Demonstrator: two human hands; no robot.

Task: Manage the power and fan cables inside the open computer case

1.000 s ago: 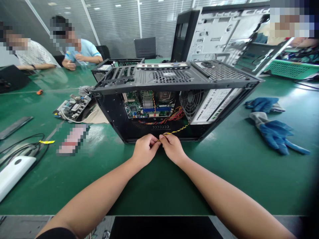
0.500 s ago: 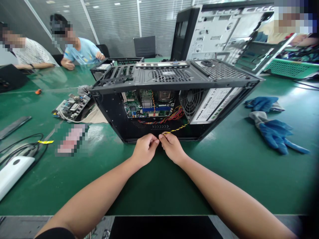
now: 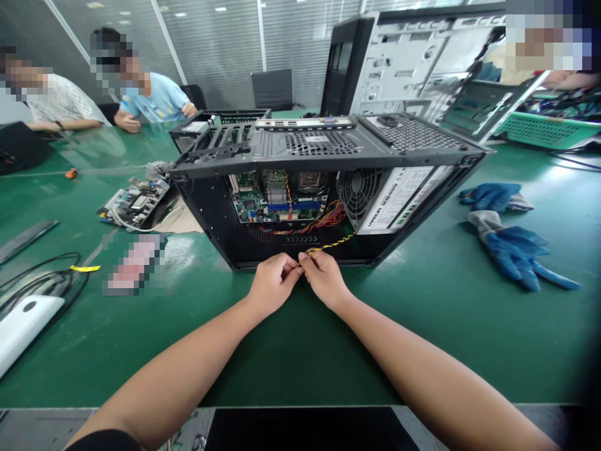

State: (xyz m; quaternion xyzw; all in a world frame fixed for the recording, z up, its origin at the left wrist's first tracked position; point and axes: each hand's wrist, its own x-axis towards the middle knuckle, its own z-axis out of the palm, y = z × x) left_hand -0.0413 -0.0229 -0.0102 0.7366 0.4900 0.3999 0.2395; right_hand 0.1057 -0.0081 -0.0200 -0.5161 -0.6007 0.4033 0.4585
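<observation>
A black computer case (image 3: 328,161) stands open toward me on the green table. Inside it are a motherboard (image 3: 253,205), a bundle of coloured wires (image 3: 328,218) and a power supply (image 3: 399,200) with a fan grille. From the power supply a twisted yellow-and-black cable (image 3: 335,243) runs down to the case's near edge. My right hand (image 3: 325,275) pinches this cable between thumb and fingers. My left hand (image 3: 273,282) is closed right beside it, pinching the same cable at the fingertips. The cable's end is hidden by my fingers.
Blue-and-grey gloves (image 3: 514,247) lie to the right. At the left are a loose circuit board (image 3: 136,197), black cables (image 3: 70,282) and a white device (image 3: 28,326). A second case (image 3: 399,69) and a green basket (image 3: 544,130) stand behind. Several people sit around the table.
My fingertips have shifted slightly, and a short bit of yellow cable now shows between my two hands. The case has not moved.
</observation>
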